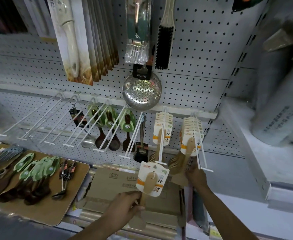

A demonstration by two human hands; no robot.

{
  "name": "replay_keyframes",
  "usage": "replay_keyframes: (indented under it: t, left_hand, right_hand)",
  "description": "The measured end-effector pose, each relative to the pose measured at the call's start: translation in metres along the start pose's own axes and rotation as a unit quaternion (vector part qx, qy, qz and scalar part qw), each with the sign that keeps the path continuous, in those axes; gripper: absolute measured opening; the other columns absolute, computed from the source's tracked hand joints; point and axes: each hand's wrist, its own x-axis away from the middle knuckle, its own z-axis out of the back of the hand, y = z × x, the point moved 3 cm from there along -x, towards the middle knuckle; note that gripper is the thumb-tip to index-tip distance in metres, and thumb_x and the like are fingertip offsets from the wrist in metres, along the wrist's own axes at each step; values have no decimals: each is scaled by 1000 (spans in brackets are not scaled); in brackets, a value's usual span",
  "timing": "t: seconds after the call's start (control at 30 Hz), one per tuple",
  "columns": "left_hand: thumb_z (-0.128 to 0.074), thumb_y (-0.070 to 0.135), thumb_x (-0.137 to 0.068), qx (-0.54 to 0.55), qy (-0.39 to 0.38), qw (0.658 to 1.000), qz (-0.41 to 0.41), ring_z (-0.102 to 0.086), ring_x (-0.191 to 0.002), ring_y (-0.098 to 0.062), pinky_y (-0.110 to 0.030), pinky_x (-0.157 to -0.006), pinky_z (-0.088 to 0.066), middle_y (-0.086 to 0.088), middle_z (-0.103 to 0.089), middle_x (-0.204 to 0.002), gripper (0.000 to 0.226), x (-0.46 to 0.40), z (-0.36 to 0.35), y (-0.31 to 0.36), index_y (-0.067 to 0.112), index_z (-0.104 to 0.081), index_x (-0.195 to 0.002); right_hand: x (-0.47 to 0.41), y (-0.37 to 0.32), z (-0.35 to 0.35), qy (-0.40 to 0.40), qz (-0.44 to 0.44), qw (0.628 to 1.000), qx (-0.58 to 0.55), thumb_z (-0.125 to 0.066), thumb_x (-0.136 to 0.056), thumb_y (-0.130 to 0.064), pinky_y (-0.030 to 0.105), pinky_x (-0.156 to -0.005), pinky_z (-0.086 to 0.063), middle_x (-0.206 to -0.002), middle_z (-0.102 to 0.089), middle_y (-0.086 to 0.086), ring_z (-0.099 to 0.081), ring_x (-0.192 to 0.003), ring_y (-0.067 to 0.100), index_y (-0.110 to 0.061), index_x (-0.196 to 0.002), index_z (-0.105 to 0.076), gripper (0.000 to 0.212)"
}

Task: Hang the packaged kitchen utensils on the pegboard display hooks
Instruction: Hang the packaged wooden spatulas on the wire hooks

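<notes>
My left hand [125, 205] grips the handle of a beige wooden spatula [150, 182] in a white and orange card, held upright just below the front tip of a white display hook [162, 135]. Several matching carded spatulas [162, 129] hang further back on that hook. My right hand [195, 174] reaches under the neighbouring hook [200, 144] and holds the lower ends of the packaged spatulas [190, 141] hanging there. The white pegboard [202, 54] fills the background.
A wooden board [69, 201] at lower left carries green-carded dark spoons [38, 174] and small ladles. Several empty white hooks [43, 118] jut out at left. A steel skimmer [142, 92], a brush and boxed knives hang above. Flattened cardboard boxes [118, 181] lie below.
</notes>
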Motion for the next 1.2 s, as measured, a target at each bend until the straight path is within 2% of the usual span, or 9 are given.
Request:
replay_keyframes:
  t: [0.17,0.27,0.4,0.57,0.73,0.8,0.93,1.03,1.2]
  left_hand:
    - [-70,38,-85,16,17,1000,-10,-63,-84,3,-14,-73,-49,23,-66,-87,15,-6,-7,9,27,-63,-92]
    - [-72,40,-82,31,13,999,-16,-65,-85,2,-22,-77,-53,17,-70,-89,15,-11,-14,12,29,-62,-86]
    - [-73,31,-79,37,18,999,-22,-66,-81,1,-24,-77,-54,15,-71,-86,13,-14,-26,15,27,-63,-85]
    - [-73,29,-78,47,11,998,-39,-65,-84,4,-7,-68,-44,24,-69,-86,24,-8,-39,19,30,-69,-102]
    - [-76,29,-78,65,-15,998,-17,-56,-64,17,-2,-61,-37,34,-58,-62,14,1,-51,12,22,-71,-89]
    - [-77,27,-79,87,-36,996,4,-59,-66,15,-5,-60,-40,39,-58,-62,8,5,-55,6,21,-71,-79]
    - [-75,38,-69,118,-64,990,34,-69,-72,0,-26,-71,-56,21,-71,-72,9,13,-63,-18,34,-68,-65]
    - [-79,32,-74,109,-60,991,49,-66,-66,2,-18,-63,-50,24,-68,-64,18,16,-63,-26,35,-67,-61]
    - [-78,32,-74,107,-61,991,52,-68,-71,2,-23,-71,-53,23,-70,-70,19,7,-61,-32,41,-67,-62]
  right_hand:
    - [63,-6,-3,-109,36,993,7,-69,-84,-17,17,-74,-51,-97,-66,-4,-63,-86,9,-27,-98,-66,17]
    - [116,-34,-5,-194,96,973,-81,-63,-86,8,12,-77,-53,-94,-73,-6,-68,-85,-2,-11,-105,-70,28]
    - [163,-55,-11,-246,153,945,-148,-74,-83,-4,27,-94,-53,-111,-74,-7,-68,-108,13,-21,-109,-73,31]
    - [190,-58,-22,-212,125,948,-203,-78,-80,-11,32,-90,-56,-103,-76,-4,-71,-102,15,-19,-102,-76,24]
    - [202,-47,-33,-172,68,965,-187,-80,-75,-3,39,-79,-55,-83,-78,6,-72,-82,16,-17,-80,-79,15]
    - [206,-44,-38,-173,55,965,-191,-81,-73,-2,38,-75,-54,-76,-76,11,-69,-74,17,-14,-72,-78,12]
    - [208,-45,-44,-166,30,964,-206,-85,-68,-2,33,-74,-55,-77,-77,10,-69,-74,13,-7,-76,-79,11]
    - [206,-51,-48,-154,15,964,-215,-84,-68,1,28,-70,-56,-77,-77,5,-70,-73,9,-9,-75,-78,14]
    - [196,-56,-55,-148,5,963,-224,-82,-70,3,47,-83,-58,-82,-77,10,-72,-79,20,-7,-78,-79,13]
